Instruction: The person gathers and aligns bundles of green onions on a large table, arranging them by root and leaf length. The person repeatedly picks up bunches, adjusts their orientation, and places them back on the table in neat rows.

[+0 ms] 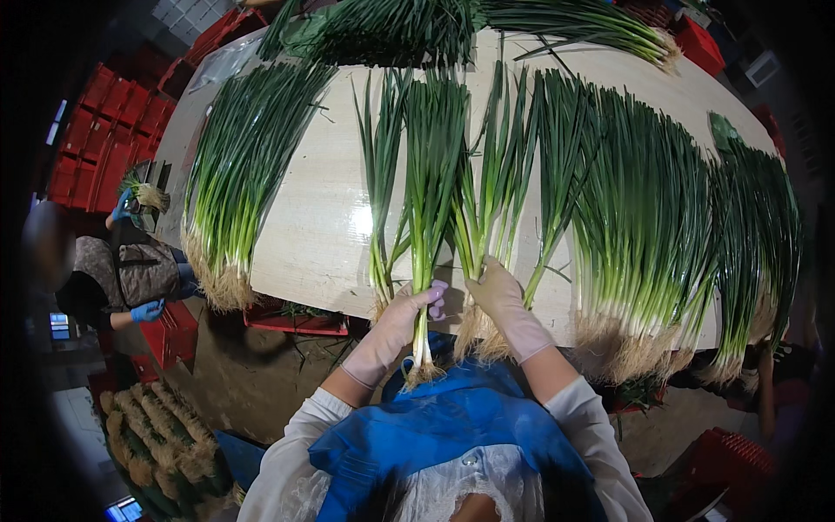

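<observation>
My left hand (421, 307), in a pale rubber glove, is closed around a bunch of green onions (432, 176). Its white stems and roots hang below the fist, over the table's near edge. Close to its right, my gloved right hand (499, 287) has its thumb and fingers at the white stems of a looser group of green onions (492, 189); how firmly it grips them is hard to see. A few separate stalks (379, 189) lie left of the left hand's bunch. Another small cluster of leafy stalks (554, 156) rests just right of my right hand.
A pale wooden table (313, 241) carries a large onion pile (642, 222) on the right and another (241, 176) on the left. More greens (391, 29) lie along the far side. Red crates (104, 137) are stacked at left, near a person in blue gloves (147, 310). Rooted bundles (163, 444) stand lower left.
</observation>
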